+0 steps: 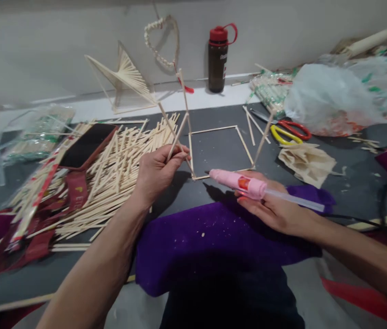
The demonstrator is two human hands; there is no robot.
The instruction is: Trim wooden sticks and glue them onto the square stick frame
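Observation:
A square frame (214, 130) of thin wooden sticks lies on the dark table, with sticks rising from its corners. Between thumb and fingers, my left hand (161, 169) pinches a wooden stick (178, 135) at the frame's near left corner. That stick crosses another one leaning there; whether both are in my fingers I cannot tell. My right hand (272, 205) is closed around a pink-wrapped glue gun (239, 183), a clear glue stick (296, 200) poking out of its back. Its dark nozzle points left, just by the frame's near edge.
Loose sticks (121, 169) are heaped at left, with a phone (87, 145) on them. Scissors (291, 130), crumpled paper (306, 160) and a plastic bag (330, 98) lie right. Behind stand a bottle (217, 64) and a fanned stick model (125, 80). Purple cloth (193, 242) covers the front.

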